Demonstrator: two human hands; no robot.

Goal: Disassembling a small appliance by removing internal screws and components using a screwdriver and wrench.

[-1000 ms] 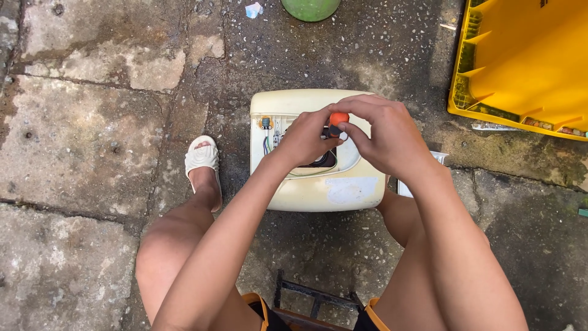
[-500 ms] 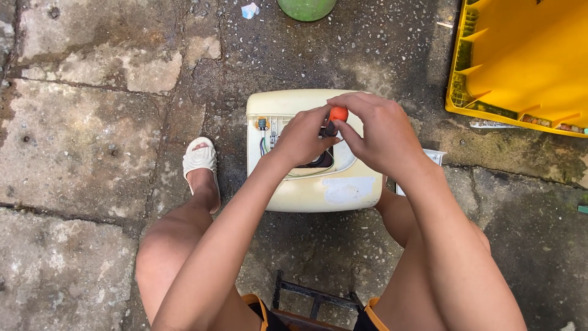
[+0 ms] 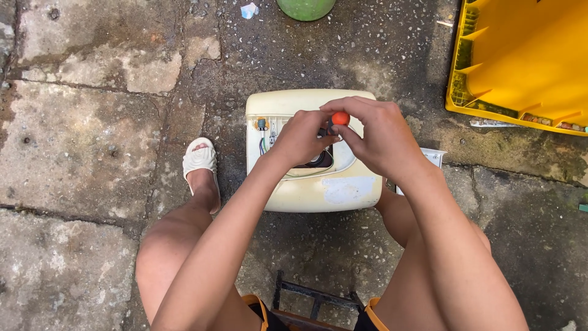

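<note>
A cream plastic appliance housing (image 3: 324,190) lies on the stone ground between my knees, its inner side up with coloured wires (image 3: 263,138) showing at its left. Both my hands meet over its middle. My right hand (image 3: 376,138) pinches a tool with a round orange handle end (image 3: 340,118) between thumb and fingers. My left hand (image 3: 300,138) is curled against the tool's shaft just below, over a dark round opening (image 3: 315,160). What the tool's tip touches is hidden by my fingers.
A yellow plastic crate (image 3: 520,61) stands at the upper right. A green round object (image 3: 305,7) sits at the top edge. My foot in a white sandal (image 3: 200,160) rests left of the housing. A dark metal stool frame (image 3: 312,294) is below me.
The hands stay on the tool over the housing with only a slight shift of the fingers. Nothing else has moved.
</note>
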